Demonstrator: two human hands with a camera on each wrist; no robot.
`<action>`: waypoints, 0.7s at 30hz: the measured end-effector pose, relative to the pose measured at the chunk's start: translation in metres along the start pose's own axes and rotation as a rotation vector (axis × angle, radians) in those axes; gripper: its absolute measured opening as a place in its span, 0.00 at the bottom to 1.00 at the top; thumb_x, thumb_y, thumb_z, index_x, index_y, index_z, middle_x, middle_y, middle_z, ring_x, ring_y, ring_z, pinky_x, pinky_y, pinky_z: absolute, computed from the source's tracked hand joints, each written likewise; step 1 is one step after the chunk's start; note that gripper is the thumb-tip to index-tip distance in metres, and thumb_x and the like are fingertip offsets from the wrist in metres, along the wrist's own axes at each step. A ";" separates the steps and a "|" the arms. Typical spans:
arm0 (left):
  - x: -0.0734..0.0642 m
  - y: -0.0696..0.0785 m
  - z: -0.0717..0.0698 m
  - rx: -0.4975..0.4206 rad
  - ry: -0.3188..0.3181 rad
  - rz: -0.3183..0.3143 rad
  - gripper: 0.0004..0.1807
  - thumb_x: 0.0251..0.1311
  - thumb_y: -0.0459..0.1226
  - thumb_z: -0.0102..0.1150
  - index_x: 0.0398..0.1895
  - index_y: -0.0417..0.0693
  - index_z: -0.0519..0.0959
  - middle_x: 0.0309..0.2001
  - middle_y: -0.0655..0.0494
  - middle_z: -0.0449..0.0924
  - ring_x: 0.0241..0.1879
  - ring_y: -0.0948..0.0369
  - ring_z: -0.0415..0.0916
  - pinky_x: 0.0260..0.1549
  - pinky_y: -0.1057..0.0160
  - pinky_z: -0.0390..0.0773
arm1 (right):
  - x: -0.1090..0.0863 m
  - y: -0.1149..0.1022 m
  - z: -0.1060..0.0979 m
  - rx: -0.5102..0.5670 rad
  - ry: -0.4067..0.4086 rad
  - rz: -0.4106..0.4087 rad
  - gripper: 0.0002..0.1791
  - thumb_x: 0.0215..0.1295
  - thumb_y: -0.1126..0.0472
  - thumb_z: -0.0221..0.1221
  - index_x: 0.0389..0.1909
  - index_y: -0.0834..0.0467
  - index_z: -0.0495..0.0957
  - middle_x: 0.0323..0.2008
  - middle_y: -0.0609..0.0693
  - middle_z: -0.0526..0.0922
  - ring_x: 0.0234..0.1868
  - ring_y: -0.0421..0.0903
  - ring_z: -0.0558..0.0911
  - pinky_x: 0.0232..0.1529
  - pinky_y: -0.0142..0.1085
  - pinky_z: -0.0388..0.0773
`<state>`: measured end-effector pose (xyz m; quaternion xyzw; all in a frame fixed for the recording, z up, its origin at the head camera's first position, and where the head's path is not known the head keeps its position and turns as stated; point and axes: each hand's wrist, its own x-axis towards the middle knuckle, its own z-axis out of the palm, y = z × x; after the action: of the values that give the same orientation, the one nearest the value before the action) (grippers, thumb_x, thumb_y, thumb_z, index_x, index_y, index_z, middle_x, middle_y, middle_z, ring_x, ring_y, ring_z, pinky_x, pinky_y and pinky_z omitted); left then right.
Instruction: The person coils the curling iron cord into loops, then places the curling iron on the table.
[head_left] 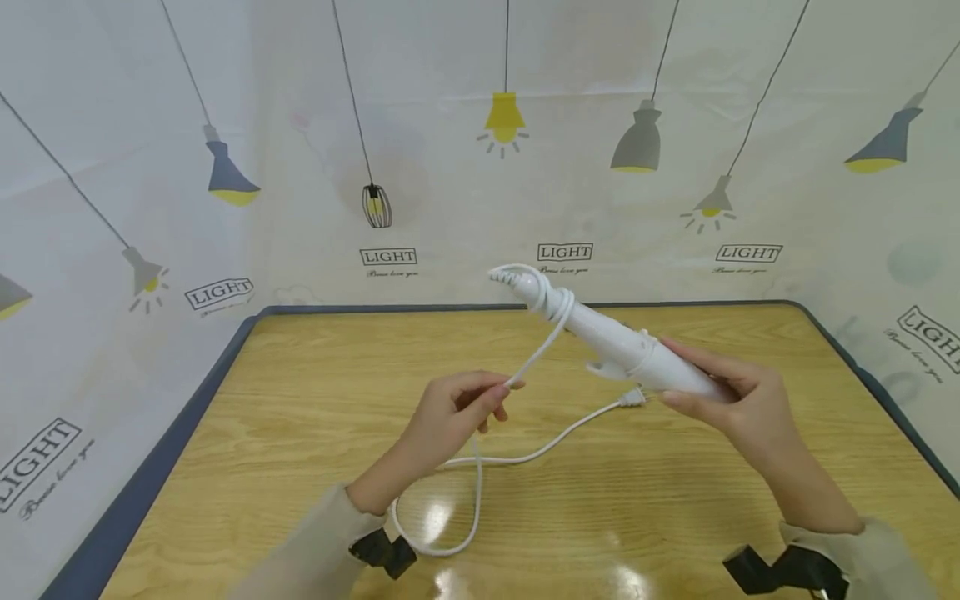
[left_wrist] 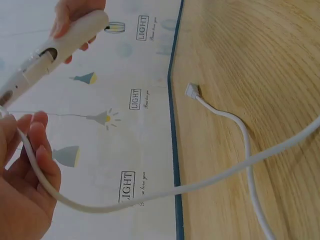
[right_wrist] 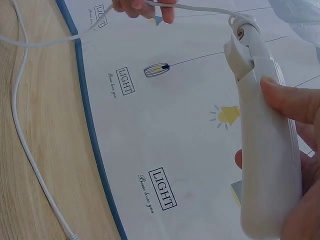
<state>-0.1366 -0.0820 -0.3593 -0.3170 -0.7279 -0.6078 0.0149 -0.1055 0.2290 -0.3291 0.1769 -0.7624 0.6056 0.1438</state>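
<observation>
A white curling iron (head_left: 600, 333) is held up over the table, tilted, with its ribbed cord end pointing up and to the left. My right hand (head_left: 750, 408) grips its thick end, the thumb lying along the body in the right wrist view. Turns of the white power cord (head_left: 542, 360) are wound around the narrow end. To the left and lower, my left hand (head_left: 461, 412) pinches that cord between thumb and fingers. From there the cord hangs in a loop down to the table and runs to a white plug (head_left: 632, 397) lying behind the loop.
The wood-grain table (head_left: 300, 400) has a dark blue edge (head_left: 420, 308). Behind it and at both sides hangs a pale sheet (head_left: 450, 217) printed with lamps and the word LIGHT. A black wrist camera (head_left: 382, 552) sits on the left sleeve.
</observation>
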 end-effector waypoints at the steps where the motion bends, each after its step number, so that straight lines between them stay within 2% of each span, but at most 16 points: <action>1: 0.002 -0.003 -0.002 -0.016 -0.040 -0.023 0.11 0.65 0.33 0.49 0.44 0.37 0.80 0.25 0.49 0.79 0.20 0.62 0.72 0.17 0.65 0.73 | -0.001 -0.001 -0.001 0.024 -0.007 -0.001 0.28 0.47 0.81 0.62 0.53 0.65 0.75 0.48 0.42 0.80 0.44 0.38 0.78 0.36 0.26 0.76; 5: 0.012 -0.012 -0.012 -0.037 -0.187 -0.048 0.14 0.68 0.33 0.44 0.45 0.37 0.79 0.26 0.47 0.76 0.21 0.62 0.69 0.20 0.63 0.73 | -0.002 -0.003 -0.004 0.090 -0.035 -0.008 0.29 0.47 0.83 0.60 0.53 0.65 0.75 0.48 0.45 0.80 0.44 0.39 0.78 0.36 0.27 0.76; 8: 0.018 -0.018 -0.020 -0.014 -0.237 -0.042 0.13 0.69 0.32 0.42 0.41 0.35 0.78 0.30 0.49 0.76 0.23 0.62 0.68 0.23 0.63 0.73 | -0.004 -0.001 -0.007 0.139 -0.068 -0.029 0.29 0.46 0.85 0.59 0.53 0.65 0.75 0.49 0.46 0.80 0.44 0.40 0.78 0.36 0.27 0.76; 10: 0.021 -0.022 -0.024 0.014 -0.250 -0.049 0.13 0.69 0.32 0.41 0.37 0.35 0.77 0.30 0.51 0.76 0.23 0.63 0.66 0.22 0.64 0.71 | -0.004 0.000 -0.009 0.180 -0.116 -0.069 0.29 0.46 0.85 0.58 0.52 0.67 0.74 0.49 0.48 0.80 0.44 0.41 0.78 0.36 0.28 0.76; 14: 0.028 -0.028 -0.028 0.046 -0.265 -0.089 0.13 0.69 0.31 0.42 0.30 0.35 0.76 0.23 0.55 0.71 0.18 0.64 0.61 0.18 0.67 0.65 | -0.006 0.000 -0.012 0.212 -0.250 -0.149 0.29 0.44 0.85 0.60 0.52 0.70 0.73 0.49 0.48 0.79 0.44 0.41 0.78 0.38 0.28 0.76; 16: 0.032 -0.031 -0.030 0.051 -0.263 -0.116 0.13 0.67 0.31 0.44 0.28 0.35 0.76 0.20 0.57 0.69 0.16 0.65 0.58 0.16 0.68 0.62 | -0.006 0.000 -0.012 0.226 -0.307 -0.195 0.29 0.44 0.85 0.60 0.52 0.71 0.73 0.50 0.49 0.79 0.45 0.41 0.79 0.40 0.29 0.76; 18: 0.036 -0.033 -0.033 0.056 -0.259 -0.106 0.12 0.65 0.29 0.46 0.23 0.35 0.74 0.18 0.58 0.67 0.15 0.65 0.56 0.16 0.68 0.60 | -0.006 0.000 -0.011 0.260 -0.357 -0.248 0.30 0.42 0.85 0.61 0.52 0.71 0.73 0.50 0.52 0.79 0.45 0.42 0.79 0.40 0.29 0.75; 20: 0.040 -0.031 -0.036 0.033 -0.256 -0.123 0.12 0.62 0.27 0.48 0.19 0.36 0.72 0.16 0.58 0.67 0.15 0.65 0.57 0.16 0.69 0.60 | -0.004 0.001 -0.010 0.301 -0.416 -0.307 0.30 0.41 0.86 0.61 0.51 0.74 0.72 0.50 0.55 0.78 0.46 0.44 0.79 0.40 0.30 0.76; 21: 0.041 -0.030 -0.038 0.032 -0.257 -0.123 0.14 0.61 0.31 0.51 0.17 0.37 0.72 0.15 0.58 0.66 0.15 0.65 0.57 0.16 0.69 0.60 | -0.004 0.000 -0.010 0.309 -0.442 -0.327 0.30 0.40 0.86 0.61 0.51 0.74 0.72 0.50 0.56 0.78 0.45 0.45 0.79 0.39 0.30 0.76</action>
<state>-0.1973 -0.0996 -0.3590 -0.3467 -0.7514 -0.5503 -0.1108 -0.1022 0.2389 -0.3290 0.4442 -0.6357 0.6300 0.0417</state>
